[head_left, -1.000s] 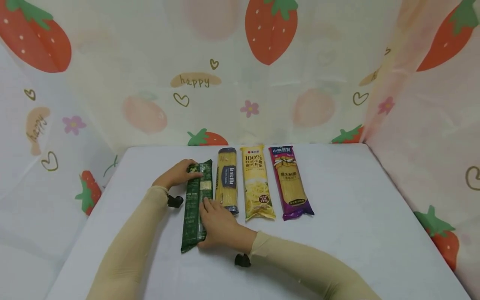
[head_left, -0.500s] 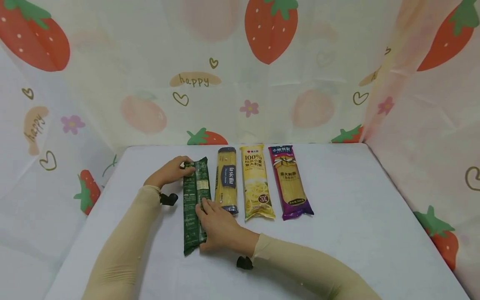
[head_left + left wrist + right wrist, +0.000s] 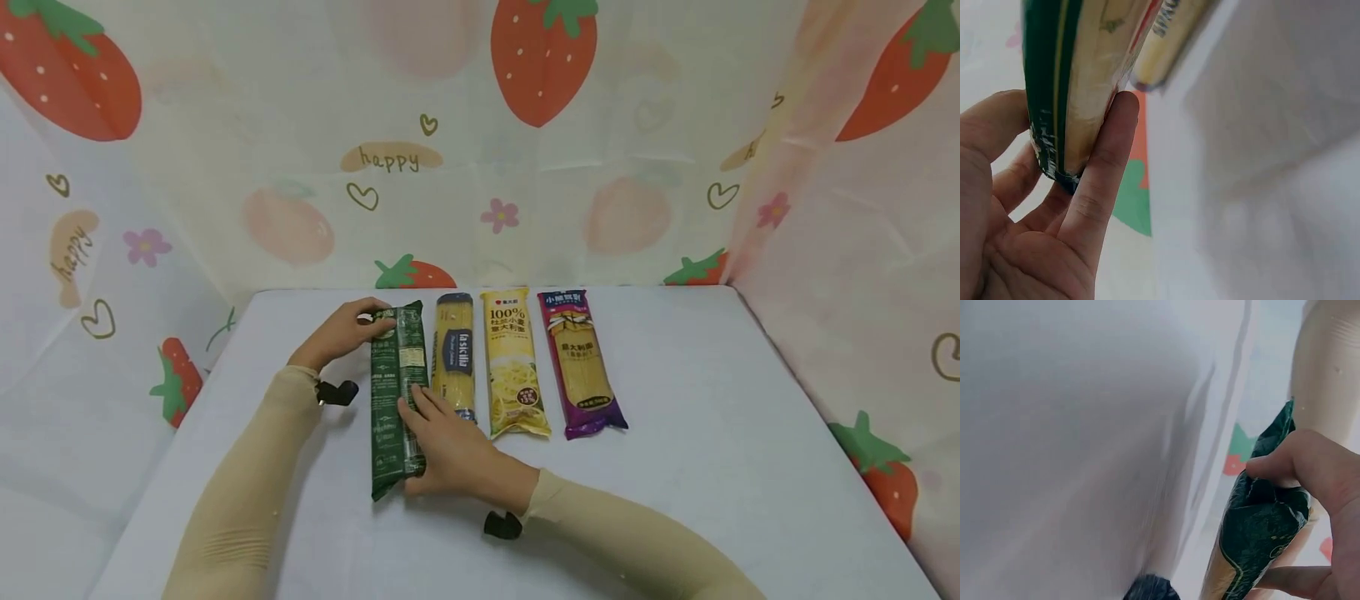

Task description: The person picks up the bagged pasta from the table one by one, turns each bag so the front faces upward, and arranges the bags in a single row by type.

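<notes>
A long green pack of spaghetti (image 3: 388, 400) is held by both hands, its printed back with the seam turned up in the head view. My left hand (image 3: 341, 332) grips its far end, thumb on one side and fingers on the other. In the left wrist view, that end of the pack (image 3: 1050, 75) shows a clear window with pale pasta. My right hand (image 3: 459, 450) holds the near right side. The right wrist view has its thumb pressing the crumpled green end (image 3: 1266, 519), fingers on the other side. The pack's right edge lies close beside the blue-labelled spaghetti pack (image 3: 454, 350).
To the right lie a yellow pasta pack (image 3: 517, 367) and a purple-and-red pasta pack (image 3: 581, 367), roughly side by side. All rest on a white-covered table (image 3: 690, 483). A strawberry-print curtain (image 3: 540, 167) encloses the back and sides.
The green pack has turned from slanted to nearly straight and moved slightly away from the body. Both hands moved with it, first a little left, then back right. The other packs stayed put.
</notes>
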The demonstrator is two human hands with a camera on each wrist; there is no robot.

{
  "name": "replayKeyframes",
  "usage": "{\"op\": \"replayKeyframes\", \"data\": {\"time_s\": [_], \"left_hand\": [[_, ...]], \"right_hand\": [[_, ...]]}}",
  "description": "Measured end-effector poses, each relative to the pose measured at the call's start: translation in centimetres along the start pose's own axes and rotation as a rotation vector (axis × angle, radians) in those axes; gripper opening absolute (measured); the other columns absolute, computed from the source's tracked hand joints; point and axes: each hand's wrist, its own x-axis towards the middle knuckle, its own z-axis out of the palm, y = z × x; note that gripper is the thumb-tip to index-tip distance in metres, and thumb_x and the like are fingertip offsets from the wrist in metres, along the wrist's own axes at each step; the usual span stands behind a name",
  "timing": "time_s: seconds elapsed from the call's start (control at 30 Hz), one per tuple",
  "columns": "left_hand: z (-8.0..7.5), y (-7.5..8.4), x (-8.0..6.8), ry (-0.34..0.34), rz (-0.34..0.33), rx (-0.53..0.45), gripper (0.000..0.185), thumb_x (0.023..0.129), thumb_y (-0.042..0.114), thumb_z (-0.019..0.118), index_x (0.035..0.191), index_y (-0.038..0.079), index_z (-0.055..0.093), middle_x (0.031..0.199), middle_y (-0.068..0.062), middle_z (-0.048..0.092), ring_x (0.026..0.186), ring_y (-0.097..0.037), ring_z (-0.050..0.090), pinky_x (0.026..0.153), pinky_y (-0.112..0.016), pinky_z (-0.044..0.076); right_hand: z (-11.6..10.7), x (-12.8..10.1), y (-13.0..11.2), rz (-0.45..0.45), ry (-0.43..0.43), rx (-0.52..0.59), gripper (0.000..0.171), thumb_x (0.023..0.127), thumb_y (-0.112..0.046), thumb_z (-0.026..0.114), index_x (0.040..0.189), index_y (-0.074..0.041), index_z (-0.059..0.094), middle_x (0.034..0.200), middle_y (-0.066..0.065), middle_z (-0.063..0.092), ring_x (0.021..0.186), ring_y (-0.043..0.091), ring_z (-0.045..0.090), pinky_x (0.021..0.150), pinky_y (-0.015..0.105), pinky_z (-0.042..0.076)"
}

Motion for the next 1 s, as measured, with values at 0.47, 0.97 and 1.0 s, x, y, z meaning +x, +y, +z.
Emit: {"op": "replayKeyframes", "data": {"time_s": [0.47, 0.97, 1.0], "left_hand": [[0.5, 2.3, 0.7, 0.002, -0.052, -0.381, 0.064, 0.114, 0.050, 0.051, 0.163, 0.009, 0.043, 0.164, -0.022, 0.040, 0.139, -0.044, 0.053, 0.114, -0.053, 0.049], [1.8, 1.8, 1.3, -0.059, 0.009, -0.527, 0.057, 0.112, 0.010, 0.059, 0.164, -0.002, 0.038, 0.168, -0.022, 0.037, 0.157, -0.038, 0.034, 0.131, -0.050, 0.027], [1.9, 1.8, 1.4, -0.060, 0.010, -0.536, 0.058, 0.112, 0.009, 0.058, 0.164, -0.003, 0.037, 0.168, -0.022, 0.036, 0.156, -0.038, 0.034, 0.131, -0.051, 0.026]], "right_hand": [[-1.2, -2.8, 2.8, -0.070, 0.128, 0.342, 0.108, 0.086, -0.033, 0.089, 0.171, -0.012, 0.027, 0.179, 0.011, 0.017, 0.164, 0.032, 0.020, 0.126, 0.052, 0.037], [-1.4, -3.9, 3.9, -0.161, 0.284, 0.714, 0.102, 0.088, -0.022, 0.087, 0.172, -0.016, 0.029, 0.178, 0.000, 0.021, 0.163, 0.024, 0.023, 0.122, 0.049, 0.042], [-1.4, -3.9, 3.9, -0.162, 0.288, 0.729, 0.102, 0.088, -0.022, 0.087, 0.172, -0.018, 0.029, 0.178, -0.001, 0.022, 0.163, 0.024, 0.024, 0.121, 0.046, 0.044]]}}
